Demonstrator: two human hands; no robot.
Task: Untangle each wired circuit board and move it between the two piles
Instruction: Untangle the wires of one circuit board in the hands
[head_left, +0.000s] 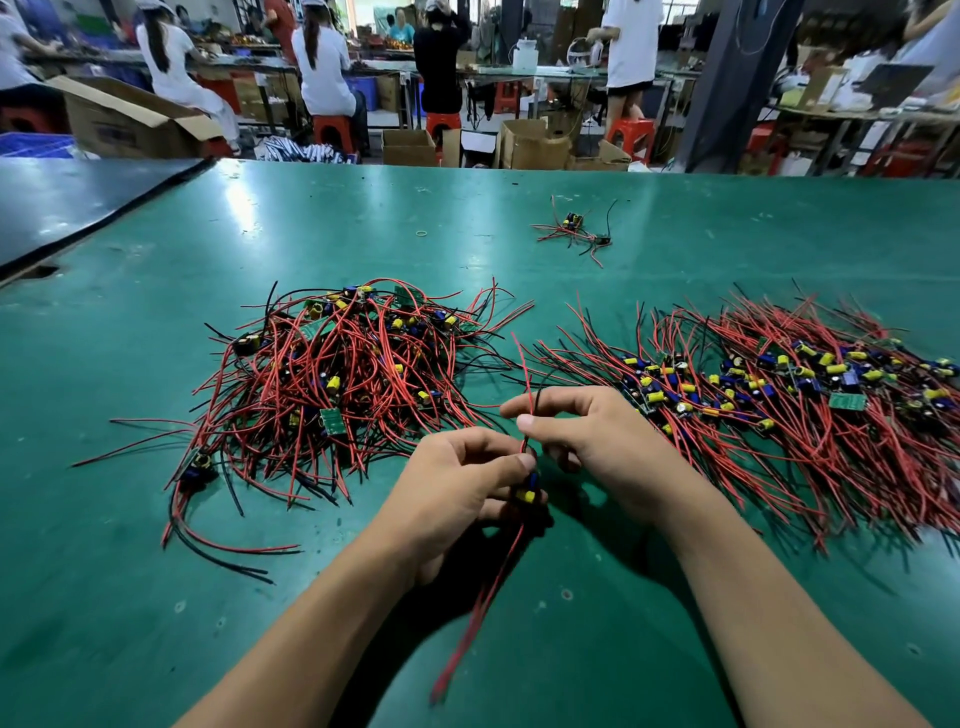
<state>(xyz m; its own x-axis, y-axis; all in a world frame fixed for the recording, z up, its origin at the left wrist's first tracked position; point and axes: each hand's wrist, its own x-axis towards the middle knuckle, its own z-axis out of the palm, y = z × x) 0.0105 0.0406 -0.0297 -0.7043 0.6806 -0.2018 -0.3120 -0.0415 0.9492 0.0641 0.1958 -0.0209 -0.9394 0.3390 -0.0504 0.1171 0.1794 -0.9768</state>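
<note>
Tangled pile (337, 384) sits at left on the green table (130, 338); between the piles, left hand (457, 488) grips one wired circuit board (525, 492), right hand (587, 436) pinches its red and black leads (524, 371) just above, and the straightened pile (779, 395) fans out right.

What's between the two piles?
Head view: a strip of bare table, crossed by stray wire ends; at its near end the left hand and right hand hold one wired board.

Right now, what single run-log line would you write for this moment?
stage: untangling, mid-air | left hand: grips circuit board | right hand: pinches wires | tangled pile: left | straightened pile: right
</note>
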